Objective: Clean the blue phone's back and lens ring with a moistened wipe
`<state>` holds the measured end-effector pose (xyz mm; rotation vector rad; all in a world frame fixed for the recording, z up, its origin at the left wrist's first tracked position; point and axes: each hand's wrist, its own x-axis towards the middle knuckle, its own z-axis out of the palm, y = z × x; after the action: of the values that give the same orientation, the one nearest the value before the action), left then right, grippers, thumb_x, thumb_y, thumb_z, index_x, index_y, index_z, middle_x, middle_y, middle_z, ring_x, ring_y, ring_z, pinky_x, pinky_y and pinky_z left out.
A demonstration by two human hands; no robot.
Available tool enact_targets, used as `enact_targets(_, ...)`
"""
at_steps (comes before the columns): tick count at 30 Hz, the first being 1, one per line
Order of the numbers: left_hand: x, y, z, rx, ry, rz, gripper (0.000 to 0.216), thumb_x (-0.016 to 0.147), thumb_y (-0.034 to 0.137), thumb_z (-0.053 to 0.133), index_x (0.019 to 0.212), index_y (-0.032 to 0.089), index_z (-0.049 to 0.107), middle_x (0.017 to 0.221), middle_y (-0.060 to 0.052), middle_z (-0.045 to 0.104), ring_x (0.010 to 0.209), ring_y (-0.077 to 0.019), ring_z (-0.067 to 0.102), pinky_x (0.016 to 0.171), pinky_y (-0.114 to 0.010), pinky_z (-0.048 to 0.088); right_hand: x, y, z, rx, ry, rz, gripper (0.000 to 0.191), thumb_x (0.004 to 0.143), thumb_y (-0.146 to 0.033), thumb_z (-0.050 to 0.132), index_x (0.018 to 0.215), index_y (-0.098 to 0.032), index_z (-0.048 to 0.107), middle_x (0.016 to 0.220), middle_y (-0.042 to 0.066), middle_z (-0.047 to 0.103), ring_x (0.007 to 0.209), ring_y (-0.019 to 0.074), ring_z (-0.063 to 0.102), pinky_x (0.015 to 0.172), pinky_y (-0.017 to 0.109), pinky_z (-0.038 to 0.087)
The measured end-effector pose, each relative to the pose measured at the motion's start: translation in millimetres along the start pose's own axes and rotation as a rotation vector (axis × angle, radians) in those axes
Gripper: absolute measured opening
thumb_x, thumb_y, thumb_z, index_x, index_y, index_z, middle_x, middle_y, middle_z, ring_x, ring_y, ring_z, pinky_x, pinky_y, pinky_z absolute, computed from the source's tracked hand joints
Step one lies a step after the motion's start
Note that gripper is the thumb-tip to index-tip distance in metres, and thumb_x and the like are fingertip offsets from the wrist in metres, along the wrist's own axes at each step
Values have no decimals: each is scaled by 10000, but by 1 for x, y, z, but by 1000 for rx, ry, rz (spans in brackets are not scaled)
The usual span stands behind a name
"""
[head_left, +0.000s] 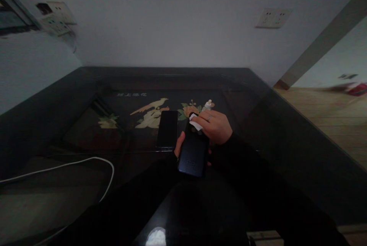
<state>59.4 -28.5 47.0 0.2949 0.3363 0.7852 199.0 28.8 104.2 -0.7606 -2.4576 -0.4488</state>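
Observation:
My left hand (179, 144) is wrapped round a dark blue phone case (192, 158), its thumb on the left edge and fingertips showing at the right edge. The case is held back side up; whether a phone sits inside it I cannot tell. My right hand (216, 125) pinches a small white wipe (196, 122) and presses it on the upper end of the case, by the camera area. A black phone (168, 129) lies screen up on the table, just left of the case. Behind my right hand stands a small bottle with a white top (208, 105), partly hidden.
The dark glossy table (246, 85) has a bird and flower pattern and meets the wall at the back. A white cable (86, 159) curves along the left. Wall sockets (273, 18) are at the upper right, with more sockets (59, 18) at the upper left.

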Motion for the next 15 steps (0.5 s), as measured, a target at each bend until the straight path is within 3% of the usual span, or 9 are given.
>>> enact_targets(3, 0, -1, -1, -22, -46, -27, 651, 711, 638, 409, 1037, 94, 557, 945, -147, 632, 807, -262, 599, 625, -452, 495, 2, 1, 0, -61, 11, 96, 196, 868, -197, 452, 939, -151, 629, 816, 70, 634, 804, 177, 552, 697, 283, 375)
enact_targets(10, 0, 0, -1, -5, -61, 25, 652, 676, 640, 465, 1021, 97, 572, 954, -141, 630, 803, -245, 593, 638, -438, 494, -6, 13, 0, -123, -110, 88, 239, 889, -225, 414, 983, -199, 632, 833, 46, 647, 831, 167, 562, 714, 273, 396)
enact_targets(15, 1, 0, -3, 4, -79, 35, 643, 696, 634, 453, 1031, 99, 577, 958, -130, 632, 822, -240, 593, 656, -440, 498, -8, 16, 2, -32, -71, 93, 246, 880, -201, 415, 983, -177, 637, 857, 70, 656, 848, 176, 574, 729, 280, 416)
